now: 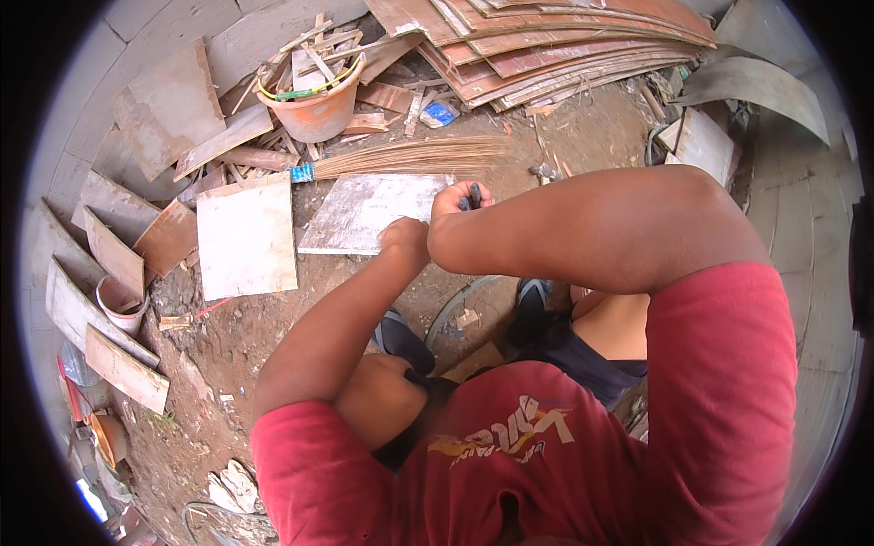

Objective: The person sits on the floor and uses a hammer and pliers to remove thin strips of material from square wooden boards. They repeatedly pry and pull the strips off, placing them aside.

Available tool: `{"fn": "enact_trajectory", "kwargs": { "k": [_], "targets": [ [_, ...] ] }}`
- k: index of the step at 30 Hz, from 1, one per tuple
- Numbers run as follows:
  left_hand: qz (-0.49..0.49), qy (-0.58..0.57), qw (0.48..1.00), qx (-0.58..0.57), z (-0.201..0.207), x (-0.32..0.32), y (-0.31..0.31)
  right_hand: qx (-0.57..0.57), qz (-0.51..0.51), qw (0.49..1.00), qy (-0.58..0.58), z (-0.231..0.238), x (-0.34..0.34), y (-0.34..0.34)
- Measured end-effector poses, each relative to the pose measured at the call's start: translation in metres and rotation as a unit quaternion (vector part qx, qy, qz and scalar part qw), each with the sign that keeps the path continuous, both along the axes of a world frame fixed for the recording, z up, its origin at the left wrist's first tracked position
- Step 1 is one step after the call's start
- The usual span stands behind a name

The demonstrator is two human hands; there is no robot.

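Observation:
A flat board (350, 211), whitish and worn, lies on the dirt in front of me. My left hand (405, 235) rests at its right part, fingers curled down. The forearm and the angle hide what is under those fingers. Just beyond and to the right, my right hand (462, 197) is closed around a tool with two dark handle ends (474, 195); its working end is out of sight behind my hand and wrist. The two wrists nearly touch. A second pale board (248, 238) lies to the left of the first.
A stick broom (410, 156) lies just beyond the board. Behind it stands an orange bucket (314, 114) of wood scraps. Stacked reddish sheets (564, 55) fill the far side. Loose panels (114, 246) and a small pot (121, 305) are at left. My sandalled feet (403, 340) are close by.

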State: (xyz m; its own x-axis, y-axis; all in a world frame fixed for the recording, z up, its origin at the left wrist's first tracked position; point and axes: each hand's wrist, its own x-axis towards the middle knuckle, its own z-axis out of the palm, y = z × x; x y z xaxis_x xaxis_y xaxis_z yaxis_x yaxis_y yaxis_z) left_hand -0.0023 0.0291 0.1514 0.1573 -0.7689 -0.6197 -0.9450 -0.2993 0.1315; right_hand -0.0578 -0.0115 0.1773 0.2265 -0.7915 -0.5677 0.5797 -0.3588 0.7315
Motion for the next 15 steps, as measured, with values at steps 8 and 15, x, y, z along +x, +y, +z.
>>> {"fn": "enact_trajectory", "kwargs": {
  "k": [8, 15],
  "targets": [
    [-0.123, -0.076, 0.981, -0.132, -0.034, 0.036, 0.023, 0.423, -0.170, 0.853, -0.253, 0.027, -0.039, -0.129],
    [-0.152, -0.076, 0.978, -0.118, -0.010, 0.037, 0.018, 0.609, -0.292, 0.608, -0.418, 0.005, -0.140, -0.166]
  ]
}}
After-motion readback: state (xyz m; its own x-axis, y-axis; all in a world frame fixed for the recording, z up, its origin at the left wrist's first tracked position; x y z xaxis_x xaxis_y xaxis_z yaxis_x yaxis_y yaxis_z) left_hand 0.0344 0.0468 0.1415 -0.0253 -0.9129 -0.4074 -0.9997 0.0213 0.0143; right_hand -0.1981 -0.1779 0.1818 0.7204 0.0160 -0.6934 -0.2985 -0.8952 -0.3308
